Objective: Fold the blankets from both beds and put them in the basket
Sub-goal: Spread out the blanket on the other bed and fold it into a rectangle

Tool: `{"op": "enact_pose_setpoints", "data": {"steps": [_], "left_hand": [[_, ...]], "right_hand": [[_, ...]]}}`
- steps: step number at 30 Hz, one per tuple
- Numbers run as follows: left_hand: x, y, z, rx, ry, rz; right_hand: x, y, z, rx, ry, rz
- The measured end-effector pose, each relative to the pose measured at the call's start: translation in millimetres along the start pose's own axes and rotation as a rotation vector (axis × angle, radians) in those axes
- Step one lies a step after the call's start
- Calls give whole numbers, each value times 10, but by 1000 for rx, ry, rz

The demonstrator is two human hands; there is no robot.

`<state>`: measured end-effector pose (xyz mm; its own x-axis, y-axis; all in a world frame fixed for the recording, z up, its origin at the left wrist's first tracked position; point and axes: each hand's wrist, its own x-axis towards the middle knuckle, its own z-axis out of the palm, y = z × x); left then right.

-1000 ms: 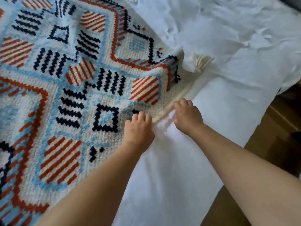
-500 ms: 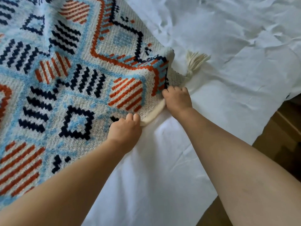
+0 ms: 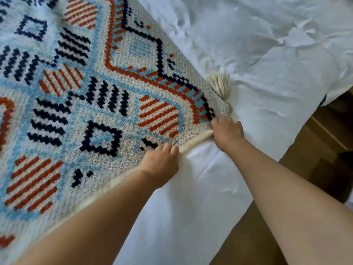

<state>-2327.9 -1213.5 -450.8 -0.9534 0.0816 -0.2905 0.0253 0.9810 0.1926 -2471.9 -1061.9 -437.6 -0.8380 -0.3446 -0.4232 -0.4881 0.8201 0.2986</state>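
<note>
Working over a bed (image 3: 267, 131), its white sheet creased, serving as the flat surface for the folding, with wood floor (image 3: 324, 150) showing along its right side.

Spreading a patterned blanket (image 3: 95, 92) across the bed's left part, pattern up and lying nearly flat, probably to square it up before a first fold.

Gripping the near cream hem at two points: left hand (image 3: 162, 163) partway along it, right hand (image 3: 227, 131) at the corner, just below a cream tassel (image 3: 219, 83) that is lying on the sheet.

Curling the left fingers (image 3: 169, 148) closed over the hem, and the right fingers (image 3: 219, 119) closed on the corner fabric; nothing else in either hand.

Holding one edge at two places, likely for drawing it taut and straight.

Judging the folding as barely begun; seeing no basket.
</note>
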Motion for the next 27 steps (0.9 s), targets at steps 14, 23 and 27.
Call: {"op": "enact_pose_setpoints", "data": {"steps": [14, 23, 27], "left_hand": [[-1236, -1120, -296, -143, 64, -131], [-2822, -2929, -401, -74, 7, -236], [-3293, -3656, -528, 22, -16, -204]], "right_hand": [[-910, -1833, -637, 33, 96, -183], [-1498, -4178, -1495, 183, 102, -307], [-1573, -4895, -1798, 186, 94, -332]]}}
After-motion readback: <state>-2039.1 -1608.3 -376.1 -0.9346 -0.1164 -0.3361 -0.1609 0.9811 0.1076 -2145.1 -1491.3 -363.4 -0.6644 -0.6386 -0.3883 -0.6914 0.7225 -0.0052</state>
